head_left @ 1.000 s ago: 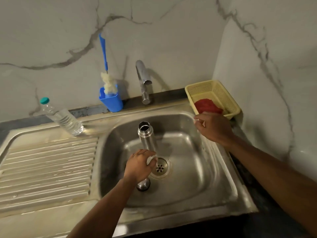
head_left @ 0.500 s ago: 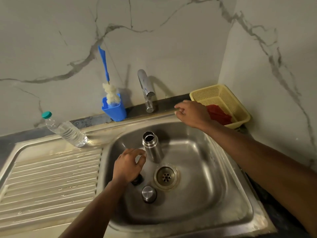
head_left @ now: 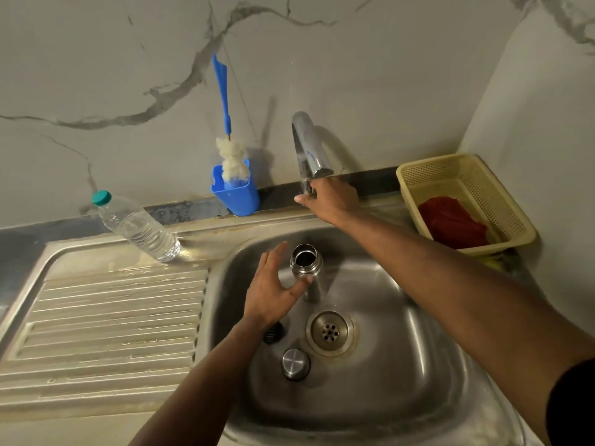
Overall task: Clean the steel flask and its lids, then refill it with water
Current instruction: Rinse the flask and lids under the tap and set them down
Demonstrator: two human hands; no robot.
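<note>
The steel flask (head_left: 306, 262) stands upright and uncapped in the steel sink (head_left: 402, 365), just behind the drain (head_left: 329, 331). My left hand (head_left: 273, 289) is spread open beside it, thumb touching the flask's neck. A steel lid (head_left: 295, 364) lies on the sink floor in front of the drain. A dark inner lid (head_left: 273, 332) lies partly hidden under my left wrist. My right hand (head_left: 331, 201) reaches to the base of the chrome tap (head_left: 307, 146) and grips it there. No water is running.
A blue-handled bottle brush (head_left: 230, 156) stands in a blue holder (head_left: 236, 194) behind the sink. A clear plastic water bottle (head_left: 136, 226) leans on the ribbed draining board (head_left: 106, 323). A yellow basket (head_left: 467, 201) with a red cloth (head_left: 454, 225) sits at the right.
My right hand moved left from the basket to the tap's base. My left hand let go of the flask's body, set down the lids' side, and rose open beside the flask's neck.
</note>
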